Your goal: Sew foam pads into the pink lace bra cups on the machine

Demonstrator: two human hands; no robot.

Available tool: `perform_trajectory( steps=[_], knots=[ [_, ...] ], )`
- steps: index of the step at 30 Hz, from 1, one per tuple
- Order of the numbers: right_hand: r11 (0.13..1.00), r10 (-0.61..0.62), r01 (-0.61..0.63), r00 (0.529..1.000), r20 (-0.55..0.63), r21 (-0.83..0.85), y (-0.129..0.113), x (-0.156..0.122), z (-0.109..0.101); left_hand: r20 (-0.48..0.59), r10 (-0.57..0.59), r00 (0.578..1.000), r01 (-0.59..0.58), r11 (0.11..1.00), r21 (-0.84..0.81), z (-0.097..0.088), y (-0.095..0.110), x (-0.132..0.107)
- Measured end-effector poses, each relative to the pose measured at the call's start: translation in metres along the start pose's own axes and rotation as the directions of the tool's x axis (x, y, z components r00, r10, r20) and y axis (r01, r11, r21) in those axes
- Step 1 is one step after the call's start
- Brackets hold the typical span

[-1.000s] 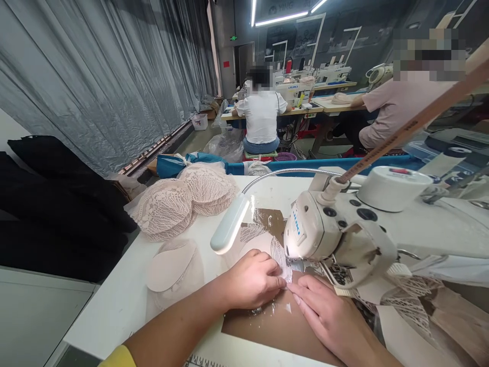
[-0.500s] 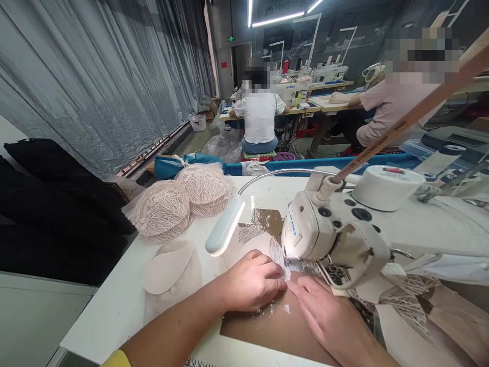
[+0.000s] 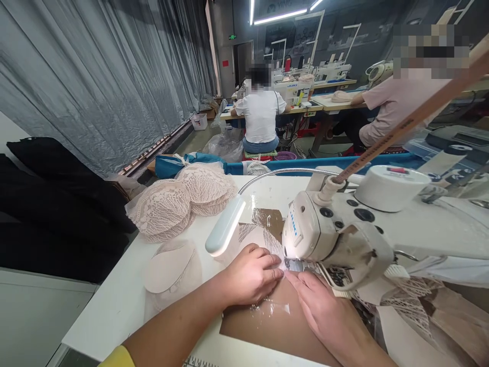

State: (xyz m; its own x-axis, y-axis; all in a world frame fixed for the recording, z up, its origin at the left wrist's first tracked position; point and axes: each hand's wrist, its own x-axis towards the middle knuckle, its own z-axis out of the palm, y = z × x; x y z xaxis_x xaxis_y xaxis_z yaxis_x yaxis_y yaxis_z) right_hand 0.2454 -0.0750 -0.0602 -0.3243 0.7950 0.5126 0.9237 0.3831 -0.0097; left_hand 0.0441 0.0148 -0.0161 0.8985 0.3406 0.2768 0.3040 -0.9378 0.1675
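A pale lace bra cup piece (image 3: 255, 235) lies under the head of a white sewing machine (image 3: 309, 229), its right edge by the needle. My left hand (image 3: 254, 275) rests over the near side of the lace, fingers curled and pressing its edge. Just right of it, my right hand (image 3: 317, 300) has thumb and forefinger closed at the same edge, the fingertips of both hands almost meeting. Beneath both hands is a brown sheet (image 3: 267, 326) with shiny clear tape. The stitching point is partly covered by the fingers and machine.
Stacked lace cups (image 3: 164, 209) stand at the table's far left, with smooth beige cups (image 3: 171, 267) nearer. A lit lamp (image 3: 225, 227) hangs over the white table (image 3: 114, 306). Sewn lace pieces (image 3: 412, 306) lie at right. Two people sit at machines farther back.
The lace piece has turned and slid toward the needle. Both hands have shifted slightly up and left with it, keeping their fingers on its edge.
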Motion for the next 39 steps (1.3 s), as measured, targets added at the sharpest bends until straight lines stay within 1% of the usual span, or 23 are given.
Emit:
perform_trajectory(
  steps=[2,4,8,13,18,21,23,24,26,28,29,30,31,32,33,34,35,36,37,38,39],
  knots=[
    [0.999,0.028,-0.028,0.999,0.018,0.027,0.002,-0.005,0.006,-0.011,-0.025,1.0,0.025,1.0,0.001,-0.001,0.0,0.001],
    [0.998,0.027,-0.03,0.998,0.051,0.062,0.004,-0.007,0.007,-0.023,-0.051,0.998,0.051,0.999,0.0,0.0,-0.002,0.001],
    [0.992,0.007,-0.018,0.996,0.087,0.122,0.006,-0.002,0.0,-0.048,-0.1,0.994,0.101,0.995,0.009,0.006,-0.008,-0.001],
    [0.988,-0.014,0.004,0.998,0.061,0.155,0.007,0.005,-0.009,-0.073,-0.17,0.983,0.173,0.984,0.032,0.013,-0.017,-0.006],
    [0.978,-0.029,0.008,0.995,0.097,0.21,0.011,0.008,-0.01,-0.127,-0.268,0.955,0.276,0.96,0.051,0.014,-0.024,-0.008],
    [0.967,-0.058,0.039,0.996,0.067,0.252,0.015,0.007,-0.008,-0.127,-0.336,0.933,0.346,0.936,0.062,0.015,-0.028,-0.01],
    [0.964,-0.073,0.057,0.996,0.052,0.26,0.018,0.005,-0.005,-0.104,-0.384,0.917,0.393,0.916,0.076,0.01,-0.028,-0.01],
    [0.965,-0.076,0.061,0.996,0.048,0.256,0.019,0.004,-0.004,-0.081,-0.407,0.91,0.413,0.907,0.082,0.004,-0.026,-0.011],
    [0.963,-0.092,0.073,0.994,0.062,0.258,0.022,0.002,-0.001,-0.009,-0.444,0.896,0.443,0.893,0.077,-0.014,-0.02,-0.013],
    [0.957,-0.112,0.082,0.989,0.092,0.278,0.023,0.001,-0.001,0.079,-0.486,0.87,0.483,0.874,0.055,-0.038,-0.011,-0.021],
    [0.954,-0.118,0.083,0.988,0.105,0.287,0.023,0.001,-0.001,0.114,-0.524,0.844,0.521,0.852,0.052,-0.051,-0.007,-0.027],
    [0.953,-0.122,0.086,0.987,0.108,0.289,0.023,0.001,-0.001,0.116,-0.582,0.805,0.579,0.813,0.067,-0.064,-0.004,-0.036],
    [0.954,-0.124,0.091,0.987,0.1,0.286,0.023,0.001,-0.001,0.087,-0.656,0.75,0.649,0.755,0.094,-0.074,-0.002,-0.047],
    [0.956,-0.124,0.094,0.988,0.091,0.278,0.023,0.0,-0.001,0.038,-0.738,0.674,0.729,0.672,0.128,-0.083,-0.003,-0.061],
    [0.957,-0.128,0.101,0.988,0.087,0.272,0.023,0.0,-0.001,-0.041,-0.819,0.572,0.813,0.56,0.157,-0.089,-0.005,-0.076],
    [0.958,-0.133,0.106,0.988,0.084,0.265,0.023,-0.001,0.0,-0.117,-0.885,0.45,0.888,0.429,0.166,-0.094,-0.007,-0.094],
    [0.959,-0.139,0.113,0.987,0.082,0.261,0.023,-0.002,0.002,-0.152,-0.932,0.329,0.94,0.308,0.145,-0.096,-0.01,-0.112],
    [0.959,-0.142,0.116,0.987,0.082,0.258,0.024,-0.002,0.003,-0.155,-0.948,0.277,0.957,0.258,0.13,-0.096,-0.013,-0.13],
    [0.961,-0.137,0.113,0.987,0.081,0.252,0.025,-0.003,0.005,-0.138,-0.956,0.259,0.963,0.244,0.116,-0.095,-0.014,-0.146],
    [0.963,-0.129,0.106,0.989,0.078,0.247,0.025,-0.004,0.006,-0.116,-0.958,0.264,0.962,0.254,0.097,-0.092,-0.013,-0.161],
    [0.964,-0.124,0.101,0.989,0.08,0.245,0.026,-0.004,0.007,-0.089,-0.952,0.291,0.957,0.289,0.041,-0.089,-0.01,-0.172]
  ],
)
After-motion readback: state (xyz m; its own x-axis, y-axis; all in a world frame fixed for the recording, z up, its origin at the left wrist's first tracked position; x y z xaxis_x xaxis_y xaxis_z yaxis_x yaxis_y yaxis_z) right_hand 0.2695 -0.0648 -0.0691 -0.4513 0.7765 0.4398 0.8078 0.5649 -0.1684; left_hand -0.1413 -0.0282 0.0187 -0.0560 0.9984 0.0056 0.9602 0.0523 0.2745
